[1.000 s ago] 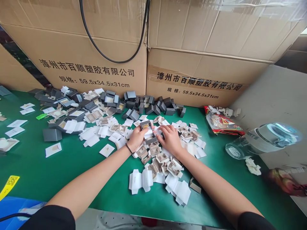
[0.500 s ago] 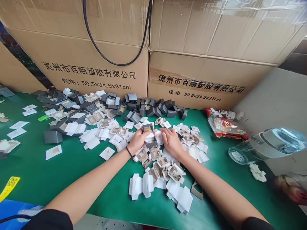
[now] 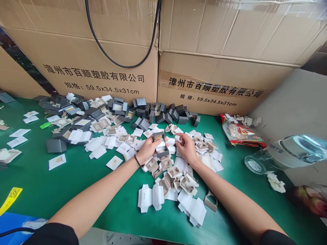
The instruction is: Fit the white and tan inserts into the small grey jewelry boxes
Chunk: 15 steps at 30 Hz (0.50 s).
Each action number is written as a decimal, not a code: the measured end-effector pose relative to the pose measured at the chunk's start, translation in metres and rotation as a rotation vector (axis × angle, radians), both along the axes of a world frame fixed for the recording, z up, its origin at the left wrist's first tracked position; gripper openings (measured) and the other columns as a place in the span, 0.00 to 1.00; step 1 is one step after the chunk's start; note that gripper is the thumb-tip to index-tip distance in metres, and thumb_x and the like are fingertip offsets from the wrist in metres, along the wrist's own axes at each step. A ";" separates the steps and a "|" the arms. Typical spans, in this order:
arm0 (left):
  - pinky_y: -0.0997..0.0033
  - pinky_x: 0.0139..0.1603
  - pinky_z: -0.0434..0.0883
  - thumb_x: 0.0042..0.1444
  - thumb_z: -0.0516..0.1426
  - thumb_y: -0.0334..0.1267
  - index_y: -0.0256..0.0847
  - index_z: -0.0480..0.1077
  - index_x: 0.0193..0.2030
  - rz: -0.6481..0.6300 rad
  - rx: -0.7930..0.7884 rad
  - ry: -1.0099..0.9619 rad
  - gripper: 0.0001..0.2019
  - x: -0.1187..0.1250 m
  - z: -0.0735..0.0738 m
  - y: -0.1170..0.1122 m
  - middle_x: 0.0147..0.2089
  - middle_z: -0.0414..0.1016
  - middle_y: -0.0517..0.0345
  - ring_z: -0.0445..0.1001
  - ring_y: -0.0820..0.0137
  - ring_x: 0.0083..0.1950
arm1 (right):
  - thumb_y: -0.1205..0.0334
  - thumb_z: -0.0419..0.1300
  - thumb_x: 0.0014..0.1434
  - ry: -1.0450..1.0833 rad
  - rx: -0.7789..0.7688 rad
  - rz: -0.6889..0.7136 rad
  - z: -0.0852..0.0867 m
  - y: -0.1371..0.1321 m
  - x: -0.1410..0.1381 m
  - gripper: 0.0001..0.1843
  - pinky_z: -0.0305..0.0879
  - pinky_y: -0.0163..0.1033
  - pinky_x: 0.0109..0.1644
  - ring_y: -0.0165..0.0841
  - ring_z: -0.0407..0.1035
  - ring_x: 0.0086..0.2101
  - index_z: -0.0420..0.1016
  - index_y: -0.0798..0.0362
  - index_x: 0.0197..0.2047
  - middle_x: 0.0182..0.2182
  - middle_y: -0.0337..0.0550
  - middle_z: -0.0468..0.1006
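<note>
My left hand [image 3: 147, 148] grips a small open grey jewellery box [image 3: 160, 143] with a white card lying in it, held just above the green table [image 3: 51, 183]. My right hand [image 3: 187, 147] is beside the box, its fingers curled around a small white piece [image 3: 178, 139] lifted from the pile. Below both hands lies a heap of beige inserts [image 3: 176, 175] and white folded cards [image 3: 150, 197].
More grey boxes [image 3: 163, 114] and white cards spread across the table's back and left. Two big cardboard cartons [image 3: 209, 68] wall off the rear. A snack bag [image 3: 240, 133] and a lying water bottle [image 3: 286, 153] are on the right.
My right hand has drawn back from the box and lifted a small white piece from the pile. My left hand keeps the box in the same spot.
</note>
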<state>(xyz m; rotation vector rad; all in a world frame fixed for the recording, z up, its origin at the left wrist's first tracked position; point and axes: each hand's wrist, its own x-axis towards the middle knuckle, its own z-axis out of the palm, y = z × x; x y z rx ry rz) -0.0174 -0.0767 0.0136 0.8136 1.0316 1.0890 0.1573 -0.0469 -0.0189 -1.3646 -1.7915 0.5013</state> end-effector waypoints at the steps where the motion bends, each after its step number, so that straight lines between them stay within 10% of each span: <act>1: 0.68 0.29 0.75 0.51 0.56 0.35 0.38 0.64 0.51 -0.006 0.000 0.006 0.19 0.000 0.000 0.000 0.47 0.76 0.49 0.77 0.61 0.41 | 0.65 0.53 0.52 0.029 0.006 -0.012 0.001 0.000 0.000 0.16 0.62 0.38 0.37 0.31 0.62 0.29 0.71 0.54 0.45 0.32 0.41 0.70; 15: 0.63 0.37 0.74 0.51 0.57 0.38 0.37 0.67 0.47 -0.055 0.066 0.104 0.16 0.001 0.001 0.000 0.48 0.75 0.48 0.77 0.60 0.42 | 0.57 0.51 0.61 0.244 0.261 -0.053 0.003 -0.015 -0.006 0.08 0.66 0.36 0.35 0.30 0.67 0.33 0.63 0.52 0.40 0.35 0.43 0.72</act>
